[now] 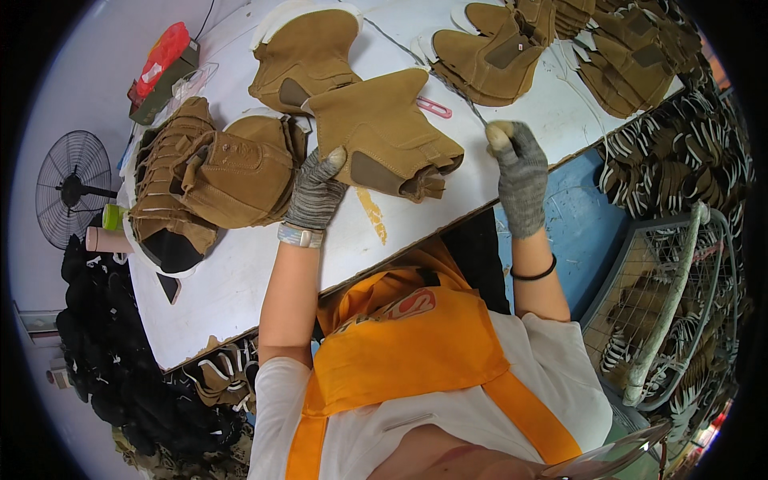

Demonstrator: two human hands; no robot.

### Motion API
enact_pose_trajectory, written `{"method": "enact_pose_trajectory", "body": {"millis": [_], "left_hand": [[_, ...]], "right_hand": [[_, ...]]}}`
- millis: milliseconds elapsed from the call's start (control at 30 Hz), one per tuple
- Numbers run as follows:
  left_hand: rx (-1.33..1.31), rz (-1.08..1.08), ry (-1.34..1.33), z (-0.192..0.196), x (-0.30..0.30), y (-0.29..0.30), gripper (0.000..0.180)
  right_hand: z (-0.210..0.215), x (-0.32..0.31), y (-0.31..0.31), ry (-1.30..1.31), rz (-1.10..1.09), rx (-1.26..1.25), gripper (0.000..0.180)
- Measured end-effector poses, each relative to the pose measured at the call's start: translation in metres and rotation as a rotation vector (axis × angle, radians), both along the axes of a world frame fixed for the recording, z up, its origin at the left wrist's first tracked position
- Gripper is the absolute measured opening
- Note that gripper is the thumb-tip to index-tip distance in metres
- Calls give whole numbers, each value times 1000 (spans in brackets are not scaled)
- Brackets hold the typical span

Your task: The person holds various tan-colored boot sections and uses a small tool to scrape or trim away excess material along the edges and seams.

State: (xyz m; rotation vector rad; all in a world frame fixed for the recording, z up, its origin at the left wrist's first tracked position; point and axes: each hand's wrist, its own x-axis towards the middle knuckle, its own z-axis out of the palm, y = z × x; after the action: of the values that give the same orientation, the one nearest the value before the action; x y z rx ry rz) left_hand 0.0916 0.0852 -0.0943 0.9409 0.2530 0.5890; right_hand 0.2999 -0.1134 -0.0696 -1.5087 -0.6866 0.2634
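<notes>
My left hand (318,190), in a grey knit glove with pale fingertips, grips the edge of a brown boot upper (376,132). Its thumb lies on top of the leather, and the fingers below are hidden. This upper has a dark elastic side panel and a pull loop at its near end. To its right, my right hand (520,176) is raised, closed, in a matching glove. A thin dark cord (460,92) runs from the back of the table to its pinched fingertips. Between the upper and the cord lies a pink-handled tool (434,106).
Another upper (308,60) lies behind, and stacked uppers (240,176) sit at left on the white table (448,216). More stacks (488,60) line the far right. A box with red plastic (164,68), a fan (74,190) and a wire cart (656,312) stand around.
</notes>
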Motion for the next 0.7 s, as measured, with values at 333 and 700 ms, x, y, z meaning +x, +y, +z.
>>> {"method": "enact_pose_trajectory", "body": {"millis": [333,700], "left_hand": [[-73,8,-53,8,-1,1,68],[-309,-21,-117,10,-7,-5,55]], "right_hand": [[-23,42,107,-934,164,-848,33],[2,42,24,-563,30,25,24]]}}
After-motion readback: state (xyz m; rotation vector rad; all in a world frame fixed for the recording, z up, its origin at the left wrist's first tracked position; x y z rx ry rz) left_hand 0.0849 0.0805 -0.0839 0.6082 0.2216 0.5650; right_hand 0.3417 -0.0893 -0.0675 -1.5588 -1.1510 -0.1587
